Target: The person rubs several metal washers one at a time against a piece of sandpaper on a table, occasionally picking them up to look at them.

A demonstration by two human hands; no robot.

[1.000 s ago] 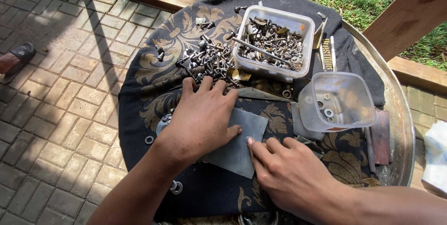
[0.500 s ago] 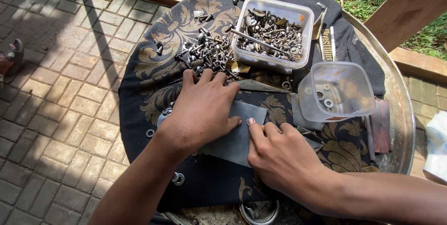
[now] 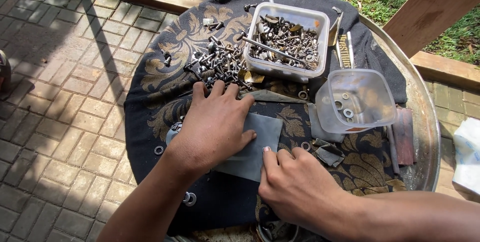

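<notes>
My left hand (image 3: 215, 124) lies flat, palm down, on a grey sheet of sandpaper (image 3: 255, 144) spread over a black cloth with gold patterns (image 3: 165, 57). My right hand (image 3: 295, 184) rests beside it with its fingertips pressing the sheet's near right edge. A loose pile of dark bolts and nuts (image 3: 220, 62) lies just beyond my left fingers. Neither hand grips anything; both press down on the sheet.
A white tub full of bolts and screws (image 3: 287, 39) stands at the back. A clear tub with a few washers (image 3: 357, 99) sits tilted at the right. Washers (image 3: 189, 198) lie loose on the cloth. The round metal tray's rim (image 3: 425, 117) curves right; brick paving (image 3: 60, 97) left.
My right hand has slid up and left along the sheet toward my left hand. The left hand has stayed pressed on the sheet.
</notes>
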